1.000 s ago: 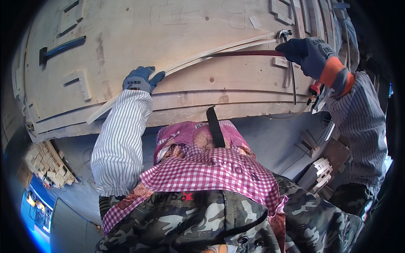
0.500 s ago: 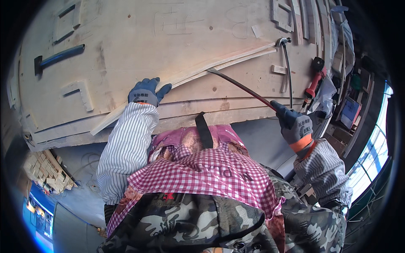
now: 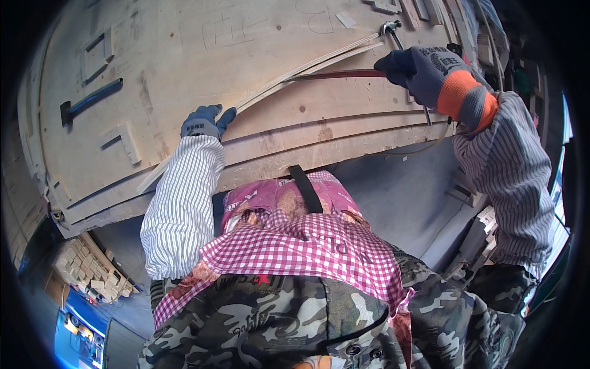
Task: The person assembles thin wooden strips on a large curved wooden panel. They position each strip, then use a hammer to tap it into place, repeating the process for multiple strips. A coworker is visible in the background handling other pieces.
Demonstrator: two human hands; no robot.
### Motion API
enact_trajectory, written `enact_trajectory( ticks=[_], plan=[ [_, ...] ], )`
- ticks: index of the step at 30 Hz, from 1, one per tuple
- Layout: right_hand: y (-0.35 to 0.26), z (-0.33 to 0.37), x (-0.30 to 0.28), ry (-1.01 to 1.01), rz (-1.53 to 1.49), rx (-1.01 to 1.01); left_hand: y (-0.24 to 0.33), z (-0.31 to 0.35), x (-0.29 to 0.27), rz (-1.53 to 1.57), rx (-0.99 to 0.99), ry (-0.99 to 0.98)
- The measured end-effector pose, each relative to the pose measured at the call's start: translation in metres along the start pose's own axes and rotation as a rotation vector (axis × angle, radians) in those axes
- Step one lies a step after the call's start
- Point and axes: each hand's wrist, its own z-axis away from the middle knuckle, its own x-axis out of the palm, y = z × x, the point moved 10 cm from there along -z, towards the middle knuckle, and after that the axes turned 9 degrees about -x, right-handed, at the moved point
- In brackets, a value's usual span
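Note:
A bundle of long, thin wooden strips (image 3: 319,61) lies slantwise on the plywood-topped table (image 3: 184,67), its right ends splayed a little apart. My left hand (image 3: 201,120), in a blue-grey glove, is closed round the strips toward their left end. In my gloved right hand (image 3: 424,74) is a dark red pry bar (image 3: 344,75), gripped by its right end. The bar's left tip meets the near side of the strips; whether it sits between layers I cannot tell. A claw hammer (image 3: 390,26) rests just beyond the strips' right end, its handle partly behind my right hand.
Another hammer (image 3: 92,101) with a blue handle lies at the left of the table. Small wooden frame pieces (image 3: 126,142) lie around it. More wood strips (image 3: 439,12) line the far right. Stacked wood blocks (image 3: 92,267) stand on the floor at lower left.
My right hand has moved up and forward, swinging the pry bar from a steep slant to nearly level across the view. My left hand keeps its hold on the strips. The view has shifted somewhat.

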Motion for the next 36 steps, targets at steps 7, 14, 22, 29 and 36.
enact_trajectory(
  ticks=[7,14,22,29,36],
  plan=[
    [0.040,-0.028,-0.009,-0.136,-0.200,0.137,0.008,0.007,-0.001,0.015,0.012,-0.069],
    [-0.078,0.052,-0.018,-0.161,0.661,-0.239,0.012,0.014,-0.007,0.037,0.034,-0.062],
    [-0.028,0.086,-0.088,0.173,0.134,-0.082,0.012,-0.001,-0.011,-0.010,0.005,-0.272],
    [0.004,0.067,-0.053,0.189,0.118,-0.071,0.012,0.017,0.000,0.004,0.034,-0.091],
    [0.007,0.060,-0.043,0.116,0.168,-0.067,0.011,0.018,-0.003,0.038,0.047,-0.010]
  ],
)
